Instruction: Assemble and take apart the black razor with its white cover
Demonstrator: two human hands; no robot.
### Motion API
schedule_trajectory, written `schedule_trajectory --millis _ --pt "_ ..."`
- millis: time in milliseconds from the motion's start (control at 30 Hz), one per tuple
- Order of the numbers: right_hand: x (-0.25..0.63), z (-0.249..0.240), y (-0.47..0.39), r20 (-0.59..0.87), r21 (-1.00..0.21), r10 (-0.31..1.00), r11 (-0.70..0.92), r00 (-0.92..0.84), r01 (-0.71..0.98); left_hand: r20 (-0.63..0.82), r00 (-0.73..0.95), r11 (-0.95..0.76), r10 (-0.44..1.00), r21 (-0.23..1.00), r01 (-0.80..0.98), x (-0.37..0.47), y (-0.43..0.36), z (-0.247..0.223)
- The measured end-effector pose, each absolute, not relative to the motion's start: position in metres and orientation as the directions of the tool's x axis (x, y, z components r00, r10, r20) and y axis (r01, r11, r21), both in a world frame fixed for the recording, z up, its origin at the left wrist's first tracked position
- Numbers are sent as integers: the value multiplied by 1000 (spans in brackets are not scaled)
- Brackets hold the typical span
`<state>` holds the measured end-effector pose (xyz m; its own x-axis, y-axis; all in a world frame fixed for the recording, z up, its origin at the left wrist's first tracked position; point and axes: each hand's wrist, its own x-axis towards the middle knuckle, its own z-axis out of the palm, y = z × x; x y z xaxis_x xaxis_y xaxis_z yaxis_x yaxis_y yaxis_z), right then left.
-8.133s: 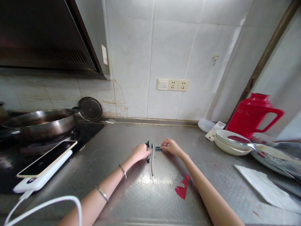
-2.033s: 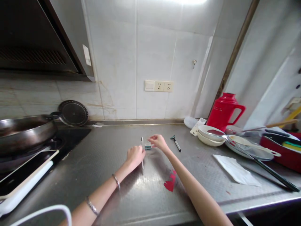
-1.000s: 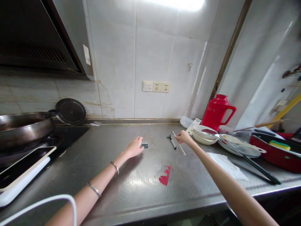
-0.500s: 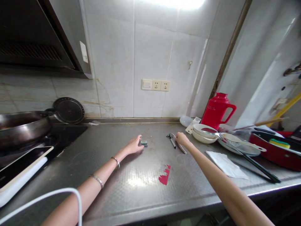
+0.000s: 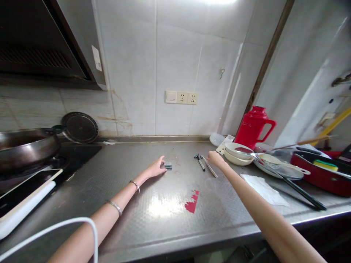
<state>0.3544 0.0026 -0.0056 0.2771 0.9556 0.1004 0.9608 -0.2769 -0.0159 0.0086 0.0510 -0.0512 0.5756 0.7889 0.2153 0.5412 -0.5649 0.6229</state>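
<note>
My left hand (image 5: 157, 167), with bracelets on the wrist and forearm, rests low over the steel counter. Its thumb and fingers are apart beside a small dark-and-teal piece (image 5: 168, 166) that looks like a razor cartridge; whether they touch it I cannot tell. Farther right, a razor (image 5: 200, 163) with a dark handle lies on the counter. Alongside it is a slim silvery stick (image 5: 208, 167), its kind unclear. Just right of that stick, my right hand (image 5: 215, 158) has its fingers curled closed, and the inside of the grip is hidden.
A torn red patch (image 5: 192, 202) marks the steel counter (image 5: 131, 226). Rightward stand bowls (image 5: 239, 157), a red thermos (image 5: 253, 128), a white cloth (image 5: 264, 190) and a red pan (image 5: 320, 175). Leftward are a pot (image 5: 27, 146), a phone-like slab (image 5: 30, 193) and a white cable (image 5: 71, 220).
My right hand has shifted slightly right, leaving a gap between it and the silvery stick. My left hand has barely moved. The razor and stick lie where they were.
</note>
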Motion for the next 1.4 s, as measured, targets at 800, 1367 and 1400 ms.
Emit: schedule_trajectory --millis 800,1367,1400 --pt "224 6 -41 231 -449 837 544 -496 709 353 581 -655 733 593 467 10 -23 -19" --pt "323 24 -36 203 -445 935 351 -290 824 346 458 -551 819 697 459 -16 -9 -33" --pt "344 23 -34 189 -434 953 298 -237 850 356 437 -545 826 703 457 -18 -5 -35"
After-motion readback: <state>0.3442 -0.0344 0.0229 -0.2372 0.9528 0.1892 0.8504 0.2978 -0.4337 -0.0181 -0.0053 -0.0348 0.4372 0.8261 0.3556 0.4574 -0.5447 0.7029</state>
